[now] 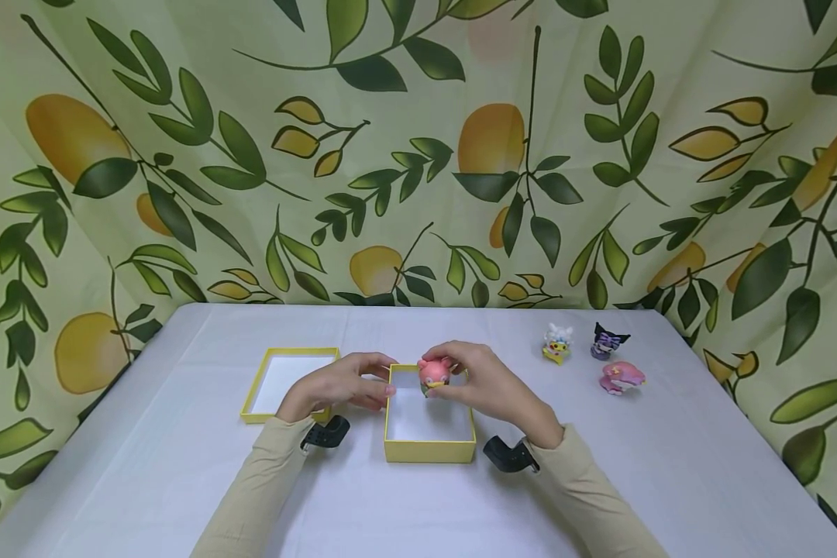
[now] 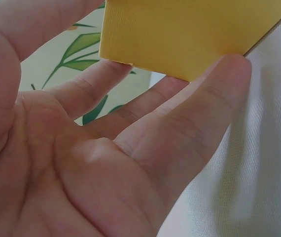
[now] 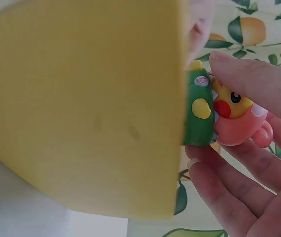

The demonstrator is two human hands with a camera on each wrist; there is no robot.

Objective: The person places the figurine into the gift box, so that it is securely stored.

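My right hand (image 1: 484,384) pinches a small figurine (image 1: 433,376) with a pink hood, yellow face and green body between thumb and fingers. It is held upright over the far part of a yellow box (image 1: 429,452) with a white inside. In the right wrist view the box's yellow wall (image 3: 81,108) covers part of the figurine's green body (image 3: 199,108). On the box's left side is my left hand (image 1: 349,381), its thumb (image 2: 229,74) against the wall and its other fingers around the far left corner.
Left of the box lies a shallow yellow-rimmed tray or lid (image 1: 289,350), white inside. Three more figurines stand at the right: a white-topped yellow one (image 1: 557,343), a black and purple one (image 1: 607,342) and a pink one (image 1: 622,377). A leaf-patterned curtain (image 1: 404,194) hangs behind the table.
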